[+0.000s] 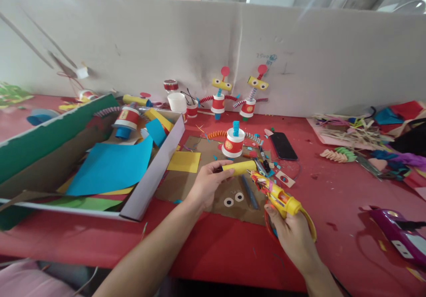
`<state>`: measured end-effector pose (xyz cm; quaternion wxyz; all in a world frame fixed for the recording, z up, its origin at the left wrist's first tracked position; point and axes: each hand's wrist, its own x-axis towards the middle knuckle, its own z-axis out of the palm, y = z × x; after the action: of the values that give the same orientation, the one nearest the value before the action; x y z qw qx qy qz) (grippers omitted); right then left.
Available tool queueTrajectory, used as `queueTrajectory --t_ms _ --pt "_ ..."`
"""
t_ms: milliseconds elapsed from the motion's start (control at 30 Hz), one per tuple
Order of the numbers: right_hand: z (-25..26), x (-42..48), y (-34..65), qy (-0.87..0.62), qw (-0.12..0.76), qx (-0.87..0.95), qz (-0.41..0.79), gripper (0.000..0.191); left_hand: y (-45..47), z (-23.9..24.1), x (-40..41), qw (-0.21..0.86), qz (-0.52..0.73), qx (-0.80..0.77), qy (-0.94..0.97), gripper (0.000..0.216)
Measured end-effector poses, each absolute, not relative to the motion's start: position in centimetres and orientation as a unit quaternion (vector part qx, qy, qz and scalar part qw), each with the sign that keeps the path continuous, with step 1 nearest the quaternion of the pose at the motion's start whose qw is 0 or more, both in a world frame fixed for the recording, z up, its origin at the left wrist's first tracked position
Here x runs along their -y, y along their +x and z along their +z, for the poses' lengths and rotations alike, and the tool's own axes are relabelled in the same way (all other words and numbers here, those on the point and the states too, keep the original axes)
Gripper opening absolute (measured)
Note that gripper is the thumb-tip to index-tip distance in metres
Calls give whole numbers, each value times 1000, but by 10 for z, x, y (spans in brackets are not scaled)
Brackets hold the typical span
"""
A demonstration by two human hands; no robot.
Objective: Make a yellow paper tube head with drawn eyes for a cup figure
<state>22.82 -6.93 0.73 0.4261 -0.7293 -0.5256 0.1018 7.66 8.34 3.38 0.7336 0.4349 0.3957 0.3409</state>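
Note:
My left hand (207, 186) is closed around a yellow paper tube (240, 167) and holds it level above a brown cardboard sheet (196, 184). My right hand (293, 232) grips a yellow glue gun (278, 195) whose nozzle points at the tube's right end. Two paper eyes (233, 199) lie on the cardboard just below the tube. Behind the tube stands a red and white paper cup (233, 144) with a blue folded strip on top and orange spring arms.
A large box (151, 177) of coloured paper sheets stands at left. Two finished paper-cup figures (233, 95) lean by the back partition. A black phone (283, 146) lies right of the cup. Paper scraps (359, 142) and a purple object (397, 232) fill the right side.

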Motion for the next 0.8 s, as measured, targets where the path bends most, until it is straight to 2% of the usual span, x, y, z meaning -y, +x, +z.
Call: queueTrajectory --t_ms 667,800 --pt "9 75 230 -734 404 538 89 35 77 30 -84 738 341 -378 443 36" --pt "12 78 230 -726 429 530 92 34 77 34 -84 755 333 -378 420 32"
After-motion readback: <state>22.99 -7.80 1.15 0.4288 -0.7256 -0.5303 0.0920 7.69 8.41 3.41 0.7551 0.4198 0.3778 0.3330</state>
